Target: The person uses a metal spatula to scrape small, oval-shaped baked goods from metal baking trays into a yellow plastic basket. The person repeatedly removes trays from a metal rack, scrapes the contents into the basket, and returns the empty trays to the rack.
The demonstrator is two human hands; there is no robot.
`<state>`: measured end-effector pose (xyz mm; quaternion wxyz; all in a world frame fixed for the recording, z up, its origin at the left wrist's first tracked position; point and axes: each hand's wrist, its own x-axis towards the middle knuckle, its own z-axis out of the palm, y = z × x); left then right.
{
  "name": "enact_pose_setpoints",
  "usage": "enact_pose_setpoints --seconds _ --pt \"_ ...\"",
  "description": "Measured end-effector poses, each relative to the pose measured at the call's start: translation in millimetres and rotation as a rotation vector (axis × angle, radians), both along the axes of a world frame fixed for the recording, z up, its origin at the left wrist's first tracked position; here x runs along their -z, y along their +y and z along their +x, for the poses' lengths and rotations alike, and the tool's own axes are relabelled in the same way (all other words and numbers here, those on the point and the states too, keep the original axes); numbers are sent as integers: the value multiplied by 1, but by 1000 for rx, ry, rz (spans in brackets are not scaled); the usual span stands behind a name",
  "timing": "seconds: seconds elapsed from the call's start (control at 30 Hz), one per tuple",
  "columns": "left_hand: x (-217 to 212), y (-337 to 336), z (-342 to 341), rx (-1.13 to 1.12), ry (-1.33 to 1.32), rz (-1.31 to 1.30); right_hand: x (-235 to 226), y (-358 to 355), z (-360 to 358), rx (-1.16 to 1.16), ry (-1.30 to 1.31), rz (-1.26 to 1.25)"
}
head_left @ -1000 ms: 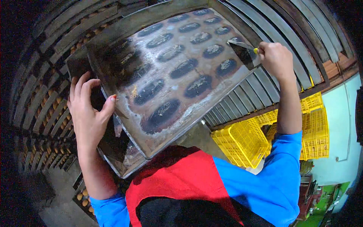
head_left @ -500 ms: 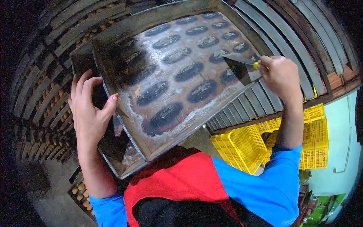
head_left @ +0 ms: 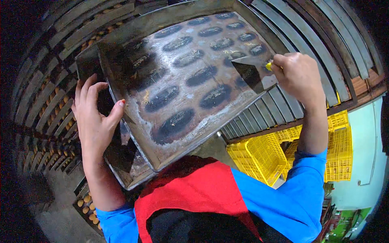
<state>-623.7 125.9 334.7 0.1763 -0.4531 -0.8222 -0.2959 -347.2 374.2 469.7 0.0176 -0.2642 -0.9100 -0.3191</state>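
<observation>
A worn metal baking tray point(head_left: 190, 93) with raised sides lies tilted before me. Rows of dark oval marks with pale crusty residue cover its bottom. My right hand point(head_left: 300, 79) is closed round the yellow handle of a scraper point(head_left: 252, 61); its thin metal blade reaches over the tray's right part, with a dark shadow or reflection below it. Whether the blade touches the metal, I cannot tell. At the left side, my left hand point(head_left: 95, 115) grips the tray's rim, thumb on top and fingers partly hidden. Another tray point(head_left: 121, 162) sits underneath, sticking out to the left.
A rack point(head_left: 44, 117) holding trays of small round baked pieces stands at left. More metal trays point(head_left: 283, 103) are stacked at right. Yellow plastic crates point(head_left: 259, 160) stand below them. A low tray of baked rounds point(head_left: 87, 204) is on the floor at lower left.
My right hand has drawn the scraper slightly left, and its blade lies flatter across the tray. The left hand keeps its place on the rim.
</observation>
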Motion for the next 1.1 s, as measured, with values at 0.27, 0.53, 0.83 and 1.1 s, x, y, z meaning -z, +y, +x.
enact_pose_setpoints --seconds 0.27,0.53,0.83,1.1 --pt "3 -1 -1 -20 52 5 5 3 -27 20 -9 37" --pt "0 0 1 -30 10 5 7 28 -51 -98 2 40" --pt "1 0 0 -51 28 8 8 26 -71 -183 -24 79" --pt "2 0 1 -37 54 28 2 24 -73 -184 -37 97"
